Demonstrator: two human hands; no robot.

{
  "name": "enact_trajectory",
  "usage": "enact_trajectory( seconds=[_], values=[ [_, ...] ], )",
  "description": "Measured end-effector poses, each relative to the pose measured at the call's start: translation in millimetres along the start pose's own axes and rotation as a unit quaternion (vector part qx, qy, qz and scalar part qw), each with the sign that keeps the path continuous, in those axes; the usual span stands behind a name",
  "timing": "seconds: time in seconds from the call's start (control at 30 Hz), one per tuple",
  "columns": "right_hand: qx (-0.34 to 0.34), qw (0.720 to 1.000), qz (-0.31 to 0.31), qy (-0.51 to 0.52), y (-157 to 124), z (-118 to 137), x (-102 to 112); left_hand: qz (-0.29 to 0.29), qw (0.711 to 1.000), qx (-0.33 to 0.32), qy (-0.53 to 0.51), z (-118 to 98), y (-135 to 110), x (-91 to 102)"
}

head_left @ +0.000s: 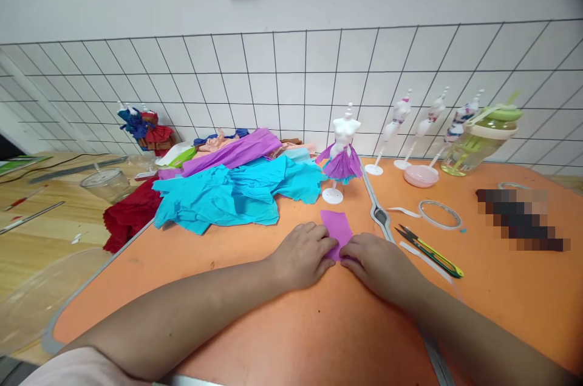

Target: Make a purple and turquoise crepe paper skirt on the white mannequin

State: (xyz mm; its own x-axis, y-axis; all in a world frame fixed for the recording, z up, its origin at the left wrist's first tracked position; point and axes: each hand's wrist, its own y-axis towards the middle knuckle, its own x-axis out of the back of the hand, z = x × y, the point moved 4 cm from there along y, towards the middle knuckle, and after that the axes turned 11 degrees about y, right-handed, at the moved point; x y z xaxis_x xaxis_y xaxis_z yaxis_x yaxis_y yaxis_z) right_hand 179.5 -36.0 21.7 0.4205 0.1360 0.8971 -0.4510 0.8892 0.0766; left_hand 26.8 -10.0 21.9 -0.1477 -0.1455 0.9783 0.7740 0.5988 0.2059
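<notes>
A small purple piece of crepe paper (pixel 337 227) lies flat on the orange table (pixel 255 325). My left hand (pixel 301 254) pinches its near left edge with curled fingers. My right hand (pixel 380 263) grips the near right edge the same way. Just beyond the paper stands a white mannequin (pixel 342 143) on a round base, wearing a purple and teal paper skirt.
Heaped teal crepe paper (pixel 237 192), purple paper (pixel 237 152) and red paper (pixel 130 213) lie at the left. Thread snips (pixel 430 249), a tape roll (pixel 439 214), a pink dish (pixel 421 175), three small mannequins (pixel 423 125) and a green-lidded bottle (pixel 483 140) are to the right. A wire grid backs the table.
</notes>
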Motion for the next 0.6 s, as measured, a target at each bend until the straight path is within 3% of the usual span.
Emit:
enact_trajectory(
  seconds=[0.17,0.33,0.6],
  values=[
    [-0.041,0.998,0.028,0.032,3.0,-6.6,-8.4,0.011,0.999,-0.050,-0.016,-2.5,3.0,-6.7],
    [-0.110,0.993,0.017,0.037,3.1,-8.8,-4.6,0.025,0.998,-0.041,-0.028,0.5,6.1,-16.3],
    [-0.094,0.995,0.013,-0.037,1.3,-2.5,-4.2,0.005,1.000,-0.029,-0.008,-2.0,5.0,-11.4]
  ],
)
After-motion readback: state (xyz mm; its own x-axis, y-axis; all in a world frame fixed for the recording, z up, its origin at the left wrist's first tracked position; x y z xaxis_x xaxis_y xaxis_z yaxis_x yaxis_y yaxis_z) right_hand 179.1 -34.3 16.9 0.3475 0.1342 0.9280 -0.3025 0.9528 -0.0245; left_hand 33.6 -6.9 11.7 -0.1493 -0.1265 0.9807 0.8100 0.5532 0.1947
